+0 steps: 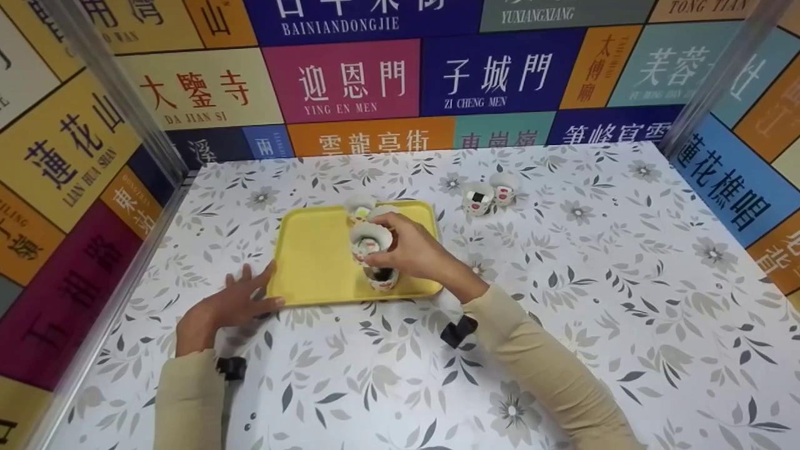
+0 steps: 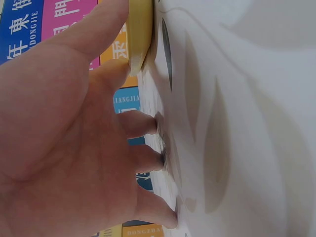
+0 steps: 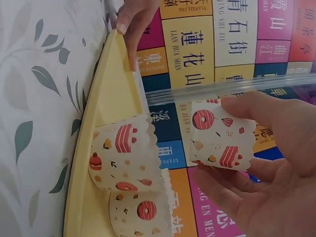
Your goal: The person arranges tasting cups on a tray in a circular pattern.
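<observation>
My right hand point(image 1: 415, 250) holds a small paper baking cup point(image 3: 222, 133) by its sides, thumb opposite the fingers, raised over the yellow tray point(image 1: 312, 256). The cup is white with red cake and doughnut prints; a pale item lies inside it. Below it on the tray stands another cup point(image 1: 382, 282) with dark contents. Farther back sits a cup point(image 1: 359, 209) with something green and yellow inside, and beside it a cup partly hidden by my hand. My left hand point(image 1: 240, 297) is spread at the tray's front left corner, thumb and forefinger touching its edge.
Two more printed cups, one point(image 1: 478, 199) with a black and white item and one point(image 1: 504, 189) close beside it, stand on the table beyond the tray's right side. The table point(image 1: 594, 281) has a floral cover. Lettered panels point(image 1: 350, 81) stand behind and on both sides.
</observation>
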Tool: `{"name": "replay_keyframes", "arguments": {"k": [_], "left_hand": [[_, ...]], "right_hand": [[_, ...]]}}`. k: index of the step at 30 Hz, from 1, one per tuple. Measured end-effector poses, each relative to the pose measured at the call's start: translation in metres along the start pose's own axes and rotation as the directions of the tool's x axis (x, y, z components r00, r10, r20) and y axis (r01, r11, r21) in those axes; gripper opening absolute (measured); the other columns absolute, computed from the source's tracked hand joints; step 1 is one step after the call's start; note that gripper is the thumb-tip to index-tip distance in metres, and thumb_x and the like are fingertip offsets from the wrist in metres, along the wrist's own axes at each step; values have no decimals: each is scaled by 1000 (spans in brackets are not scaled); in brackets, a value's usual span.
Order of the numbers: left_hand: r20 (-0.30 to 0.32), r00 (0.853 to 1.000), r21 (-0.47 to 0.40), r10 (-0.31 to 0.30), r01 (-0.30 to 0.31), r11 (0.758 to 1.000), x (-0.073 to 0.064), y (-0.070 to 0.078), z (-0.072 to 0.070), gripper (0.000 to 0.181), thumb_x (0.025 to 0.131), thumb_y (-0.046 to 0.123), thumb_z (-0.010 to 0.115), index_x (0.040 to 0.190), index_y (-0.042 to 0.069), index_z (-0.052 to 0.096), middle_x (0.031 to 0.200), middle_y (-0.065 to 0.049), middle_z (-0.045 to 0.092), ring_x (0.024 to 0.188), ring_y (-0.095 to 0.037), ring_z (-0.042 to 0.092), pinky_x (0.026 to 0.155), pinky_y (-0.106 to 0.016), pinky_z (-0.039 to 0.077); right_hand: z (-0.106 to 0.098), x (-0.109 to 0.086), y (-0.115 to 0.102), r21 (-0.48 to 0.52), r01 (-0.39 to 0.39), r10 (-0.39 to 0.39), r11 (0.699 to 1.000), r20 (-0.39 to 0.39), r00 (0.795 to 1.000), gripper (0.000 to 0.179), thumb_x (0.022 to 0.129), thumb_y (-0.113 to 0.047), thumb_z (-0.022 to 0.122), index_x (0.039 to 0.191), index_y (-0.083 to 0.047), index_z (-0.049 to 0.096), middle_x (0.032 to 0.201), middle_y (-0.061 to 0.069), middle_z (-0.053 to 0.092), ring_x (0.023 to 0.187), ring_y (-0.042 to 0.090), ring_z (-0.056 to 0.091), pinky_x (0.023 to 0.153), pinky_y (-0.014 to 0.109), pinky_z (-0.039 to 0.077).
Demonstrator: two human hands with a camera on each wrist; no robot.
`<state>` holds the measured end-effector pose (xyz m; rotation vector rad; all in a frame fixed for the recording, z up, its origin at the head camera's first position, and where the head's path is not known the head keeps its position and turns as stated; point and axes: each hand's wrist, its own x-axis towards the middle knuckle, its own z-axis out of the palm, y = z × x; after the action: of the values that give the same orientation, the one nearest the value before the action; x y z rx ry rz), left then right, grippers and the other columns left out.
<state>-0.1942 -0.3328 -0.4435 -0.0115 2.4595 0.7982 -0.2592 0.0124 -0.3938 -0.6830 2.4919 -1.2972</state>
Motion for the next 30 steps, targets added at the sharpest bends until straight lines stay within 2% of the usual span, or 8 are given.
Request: {"name": "replay_keyframes", "arguments": {"k": [5,15,19,22,26,30], "left_hand": [[-3,1000,9,-4,4,1000,0,-1,1,95,93,62,56,161,31,-4,163,-19,-27,145,-48,-33,111,-76,-14],[-5,1000,31,9,-9,999,1,-1,-1,96,93,63,55,161,28,-3,163,-23,-25,145,-51,-30,113,-76,-10],[-3,1000,37,-2,2,999,0,0,-2,96,93,64,55,161,29,-4,163,-22,-25,145,-51,-30,113,-76,-11],[-4,1000,44,-12,13,999,0,0,-2,96,93,65,55,161,31,-3,163,-21,-24,146,-50,-30,113,-76,-11],[-1,1000,35,-17,17,999,1,1,-2,95,92,65,55,161,32,-3,163,-20,-25,146,-49,-31,113,-75,-12],[1,1000,29,-22,22,999,1,1,-2,95,92,65,55,161,32,-3,163,-19,-26,146,-48,-31,113,-75,-13]], "right_hand": [[13,10,-5,1,40,-40,999,31,999,62,84,-26,82,139,-15,55,130,4,60,108,19,62,89,35,55],[32,24,-5,-127,104,-98,986,54,994,70,85,-32,81,145,-13,50,150,4,51,133,25,53,107,44,47],[37,28,-3,-141,111,-100,984,83,992,68,87,-31,79,145,-14,50,160,7,39,151,29,33,116,45,40],[40,30,-4,-148,104,-89,983,102,991,66,87,-30,79,144,-13,51,164,11,31,156,33,19,121,46,35],[43,33,-5,-217,88,-67,972,104,992,65,85,-29,80,142,-13,53,164,11,32,156,33,21,120,45,36],[46,35,-6,-304,52,-21,951,107,994,66,84,-31,81,141,-13,53,156,7,43,148,26,37,115,40,41]]}}
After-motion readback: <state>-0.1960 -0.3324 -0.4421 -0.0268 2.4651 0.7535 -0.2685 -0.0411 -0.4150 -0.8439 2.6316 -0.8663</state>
